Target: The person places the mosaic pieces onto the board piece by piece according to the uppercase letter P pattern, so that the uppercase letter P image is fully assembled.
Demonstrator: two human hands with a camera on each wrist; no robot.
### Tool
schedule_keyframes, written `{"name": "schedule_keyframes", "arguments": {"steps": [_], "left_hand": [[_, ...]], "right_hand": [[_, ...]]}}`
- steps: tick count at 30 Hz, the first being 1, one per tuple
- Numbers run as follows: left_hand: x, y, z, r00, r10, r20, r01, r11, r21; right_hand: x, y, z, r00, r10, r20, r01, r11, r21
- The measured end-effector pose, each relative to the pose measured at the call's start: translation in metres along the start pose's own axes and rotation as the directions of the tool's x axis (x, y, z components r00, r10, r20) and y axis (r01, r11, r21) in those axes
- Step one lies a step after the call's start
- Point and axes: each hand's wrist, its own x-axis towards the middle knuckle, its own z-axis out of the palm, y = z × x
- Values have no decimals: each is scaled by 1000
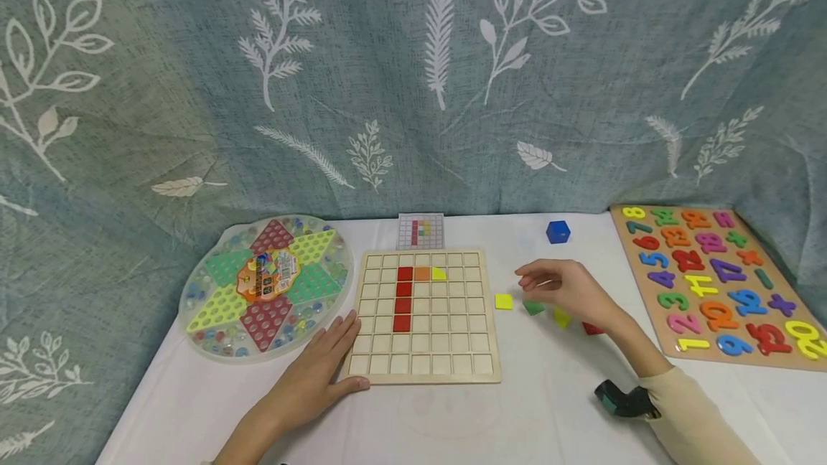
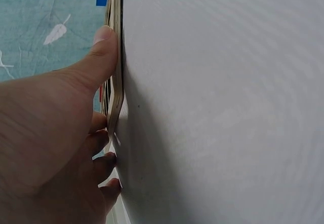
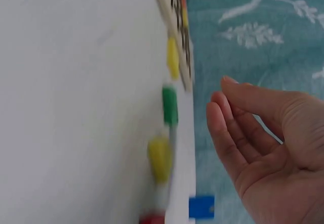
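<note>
The square pale-wood grid board (image 1: 423,364) lies at the frame's centre, its lower-left corner apparently steadied by the left hand (image 1: 313,382), fingers extended along one side and thumb against the lower edge, gripping nothing. The small printed paper card (image 1: 407,228) sits just above it, perhaps for easy viewing. Right of centre, the right hand (image 1: 575,289) hovers loosely curved, visibly holding nothing, near the small green block (image 1: 533,308), probably placed within reach.
</note>
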Motion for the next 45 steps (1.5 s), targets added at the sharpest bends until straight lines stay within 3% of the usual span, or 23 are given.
{"name": "schedule_keyframes", "arguments": {"steps": [13,19,26,35,45], "left_hand": [[-1,-1,0,1000,-1,3,1,1000,0],[0,-1,-1,1000,2,5,-2,1000,3],[0,-1,-1,1000,-3,2,3,1000,1],[-1,-1,0,1000,-3,2,3,1000,6],[0,0,0,1000,-13,10,13,1000,7]], "right_hand": [[-46,31,-47,989,150,18,-149,988,-39],[-59,35,-58,982,162,94,-158,986,-52],[-65,37,-56,970,196,144,-189,980,-64],[-64,35,-52,968,224,108,-206,966,-158],[-64,34,-54,974,223,42,-216,968,-126]]}}
